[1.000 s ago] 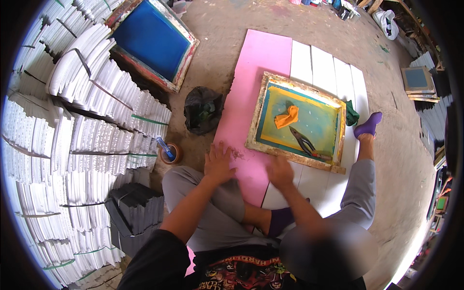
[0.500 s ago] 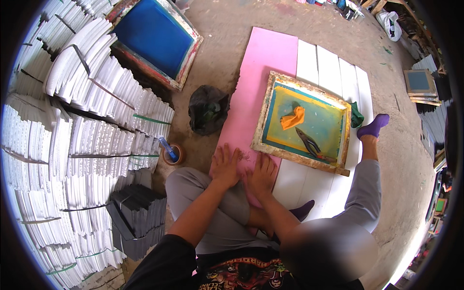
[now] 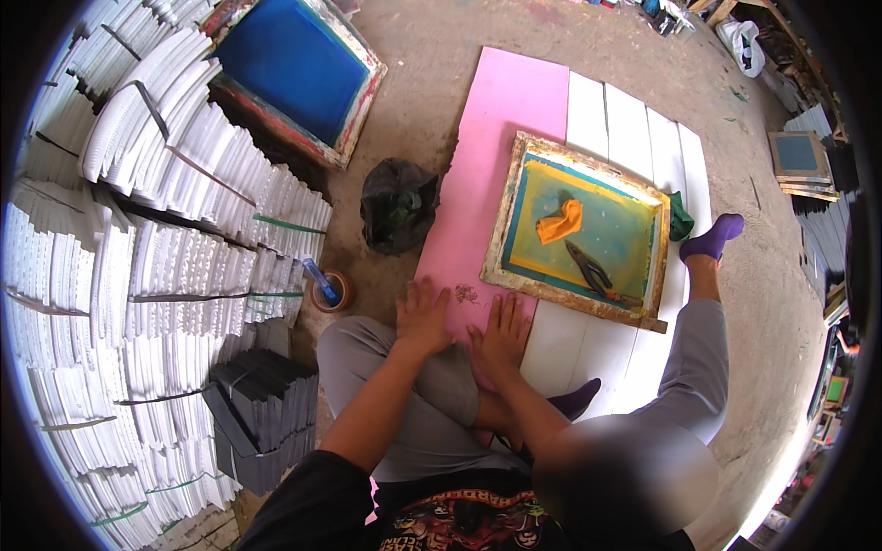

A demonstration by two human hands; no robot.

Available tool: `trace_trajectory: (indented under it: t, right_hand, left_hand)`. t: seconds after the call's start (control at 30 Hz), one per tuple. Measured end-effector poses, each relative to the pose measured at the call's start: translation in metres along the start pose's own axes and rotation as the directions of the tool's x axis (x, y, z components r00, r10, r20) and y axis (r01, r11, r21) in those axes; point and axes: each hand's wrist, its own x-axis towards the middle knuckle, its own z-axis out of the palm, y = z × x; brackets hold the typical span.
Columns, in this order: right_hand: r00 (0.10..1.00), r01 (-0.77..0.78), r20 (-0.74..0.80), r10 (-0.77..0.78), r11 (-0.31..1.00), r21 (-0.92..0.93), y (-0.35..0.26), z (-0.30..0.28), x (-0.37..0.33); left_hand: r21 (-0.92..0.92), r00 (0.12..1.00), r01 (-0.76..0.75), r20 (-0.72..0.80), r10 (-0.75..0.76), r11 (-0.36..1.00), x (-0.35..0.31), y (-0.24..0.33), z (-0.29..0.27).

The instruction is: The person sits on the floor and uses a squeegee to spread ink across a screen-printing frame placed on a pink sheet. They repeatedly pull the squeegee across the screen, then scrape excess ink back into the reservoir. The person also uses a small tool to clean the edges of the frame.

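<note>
My left hand (image 3: 423, 319) lies flat on the near end of a long pink sheet (image 3: 508, 92), fingers spread. My right hand (image 3: 499, 342) rests flat on the same sheet, a little to the right and nearer to me, its fingers stretched out. Just beyond the gap between them sits a small heap of thin dark bits (image 3: 467, 293), too fine to name surely. A wooden-framed printing screen (image 3: 496, 237) lies to the right, over the pink sheet and white boards (image 3: 583, 119). On its mesh are a crumpled orange cloth (image 3: 559, 222) and pliers (image 3: 589, 267).
A black plastic bag (image 3: 399, 207) stands left of the sheet, near a round container with a blue-handled tool (image 3: 320, 281). Bundled white stacks (image 3: 184, 275) and dark stacks (image 3: 262, 413) line the left. A blue screen (image 3: 294, 69) lies at far left, a green cloth (image 3: 680, 219) beside the framed screen.
Both hands have drawn slightly back toward me and flattened out. More of the small dark heap now shows between and beyond them.
</note>
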Motion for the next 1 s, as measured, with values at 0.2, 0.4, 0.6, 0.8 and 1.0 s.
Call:
trace_trajectory:
  t: [0.2, 0.4, 0.6, 0.8, 1.0]
  right_hand:
    - [0.996, 0.094, 0.007, -0.094, 0.995, 0.041, -0.024, 0.017, 0.013]
    - [0.923, 0.378, 0.076, -0.377, 0.926, 0.003, -0.016, 0.014, 0.012]
    - [0.892, 0.445, 0.047, -0.449, 0.892, 0.076, -0.018, -0.008, 0.027]
    - [0.912, 0.401, 0.013, -0.41, 0.899, 0.176, 0.006, -0.003, 0.015]
    - [0.911, 0.411, 0.01, -0.412, 0.909, 0.063, 0.01, 0.004, 0.01]
  left_hand:
    - [-0.012, 0.999, -0.002, -0.045, 0.002, 1.0, -0.001, -0.004, 0.01]
    - [-0.23, 0.995, 0.055, -0.074, -0.073, 0.972, 0.007, -0.012, -0.012]
    - [-0.188, 0.98, 0.057, -0.179, -0.091, 0.981, 0.013, -0.009, 0.0]
    - [-0.108, 0.976, 0.036, -0.211, -0.058, 0.993, 0.004, 0.005, 0.0]
    - [-0.086, 0.968, 0.011, -0.247, -0.032, 0.996, 0.012, 0.008, 0.018]
